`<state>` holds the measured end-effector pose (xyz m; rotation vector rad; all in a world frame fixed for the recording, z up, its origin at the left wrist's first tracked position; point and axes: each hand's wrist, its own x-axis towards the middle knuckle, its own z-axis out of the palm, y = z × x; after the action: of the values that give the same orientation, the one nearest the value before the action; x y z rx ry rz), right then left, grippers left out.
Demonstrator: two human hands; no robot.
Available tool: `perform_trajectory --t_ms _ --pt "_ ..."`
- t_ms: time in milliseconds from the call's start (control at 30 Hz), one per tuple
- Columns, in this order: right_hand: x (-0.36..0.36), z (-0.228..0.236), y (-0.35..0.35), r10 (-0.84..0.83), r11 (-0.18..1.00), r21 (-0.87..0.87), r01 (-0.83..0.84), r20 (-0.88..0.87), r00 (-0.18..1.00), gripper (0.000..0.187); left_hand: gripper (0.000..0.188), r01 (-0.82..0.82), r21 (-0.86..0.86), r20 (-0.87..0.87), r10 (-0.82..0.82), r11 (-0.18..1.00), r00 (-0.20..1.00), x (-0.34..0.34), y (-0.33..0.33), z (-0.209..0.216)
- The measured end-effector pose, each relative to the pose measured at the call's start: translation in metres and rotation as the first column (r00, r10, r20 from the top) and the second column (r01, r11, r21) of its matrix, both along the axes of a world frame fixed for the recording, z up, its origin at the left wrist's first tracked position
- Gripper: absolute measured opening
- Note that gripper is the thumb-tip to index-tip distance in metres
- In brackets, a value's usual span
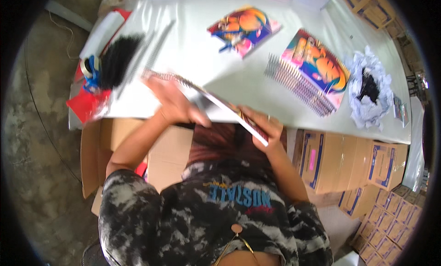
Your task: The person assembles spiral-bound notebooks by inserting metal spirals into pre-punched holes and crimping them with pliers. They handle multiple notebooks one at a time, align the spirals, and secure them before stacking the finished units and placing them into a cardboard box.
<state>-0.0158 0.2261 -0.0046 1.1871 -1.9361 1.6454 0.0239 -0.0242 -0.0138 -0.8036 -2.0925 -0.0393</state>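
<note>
A notebook (229, 107) is seen edge-on, tilted above the front of the table, with a wire coil (177, 78) running along its upper left end. My right hand (266, 126) is closed around the lower right end of the notebook. My left hand (172, 98) is beside the coil, fingers stretched out toward its far tip and thumb apart. Motion smears those fingertips, so I cannot tell whether they touch the coil. Behind lie a stack of spiral notebooks (317, 63) with colourful covers and a bright, blurred pile of covers or booklets (245, 27).
On the white-covered table (193, 45), black coils (120, 59) lie at left beside a blue tape dispenser (92, 72) and red plastic (92, 105). Crumpled pale paper (367, 110) holds black bits at right. Cardboard boxes (340, 160) stand below the front edge.
</note>
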Motion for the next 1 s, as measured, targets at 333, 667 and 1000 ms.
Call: perform_trajectory --t_ms 333,667,1000 --pt "-0.002 0.002 -0.005 0.025 0.997 -0.071 -0.026 -0.018 1.0 0.034 0.115 0.058 0.086 -0.061 -0.052 0.995 0.997 -0.008 0.011 0.006" --pt "0.01 0.005 -0.001 0.032 0.999 -0.029 -0.031 0.02 0.999 0.026 0.124 -0.04 0.24 -0.018 0.046 0.97 0.999 -0.005 -0.012 -0.008" --pt "0.001 0.01 -0.003 0.078 0.997 0.002 -0.078 -0.052 0.996 0.026 0.115 0.025 0.396 -0.139 0.034 0.918 0.99 -0.038 -0.043 0.015"
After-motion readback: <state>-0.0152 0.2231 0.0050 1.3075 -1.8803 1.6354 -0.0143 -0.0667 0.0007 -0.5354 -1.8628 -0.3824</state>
